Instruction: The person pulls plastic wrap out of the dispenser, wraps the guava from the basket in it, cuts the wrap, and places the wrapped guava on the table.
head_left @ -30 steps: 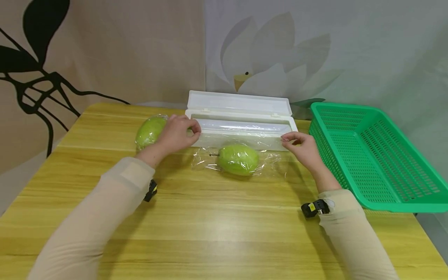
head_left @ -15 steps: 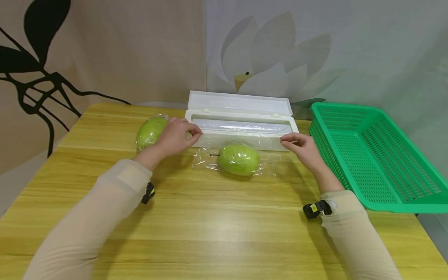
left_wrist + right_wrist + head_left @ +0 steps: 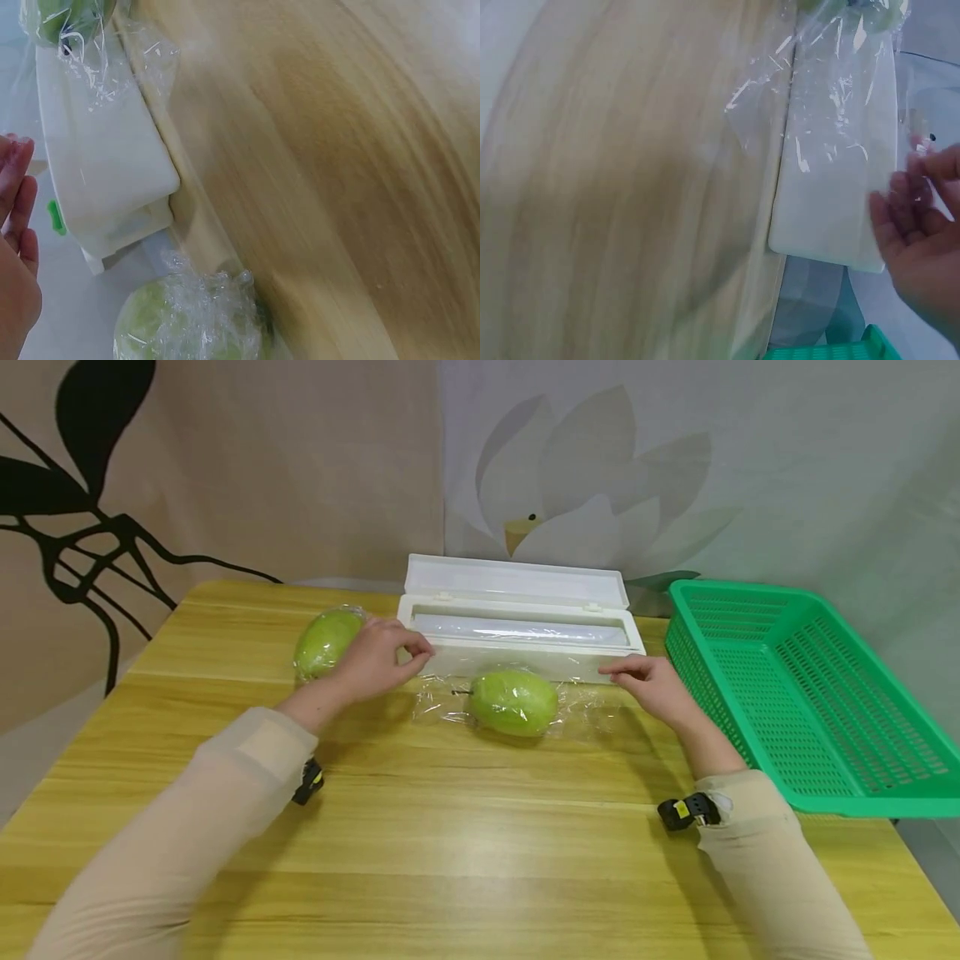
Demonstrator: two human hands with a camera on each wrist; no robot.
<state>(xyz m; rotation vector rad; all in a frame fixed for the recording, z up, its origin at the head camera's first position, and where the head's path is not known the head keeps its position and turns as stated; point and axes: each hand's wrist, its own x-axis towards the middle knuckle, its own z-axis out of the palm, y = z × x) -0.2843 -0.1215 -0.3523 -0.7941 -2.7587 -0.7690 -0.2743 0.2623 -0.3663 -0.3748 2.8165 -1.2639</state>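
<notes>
A green oval fruit (image 3: 514,702) with a thin dark stem lies on its side mid-table, clear cling film (image 3: 442,700) spreading out at both its ends. Behind it stands a white cling film box (image 3: 525,662), lid up, with a roll (image 3: 517,630) inside. My left hand (image 3: 378,656) pinches film by the box's left front corner, thumb against forefinger. Near the right front corner, my right hand (image 3: 652,685) pinches film between thumb and fingers. The film is nearly invisible between the hands. A second wrapped green fruit (image 3: 324,643) sits beside my left hand, partly covered by it.
A green plastic basket (image 3: 772,802) with slotted sides stands on the right of the wooden table (image 3: 465,860). A patterned cloth (image 3: 337,468) hangs behind the table. Each wrist carries a small black camera (image 3: 678,812).
Both hands have come slightly lower, toward the table's near side, the right one more clearly. The fruits, box and basket stay where they were.
</notes>
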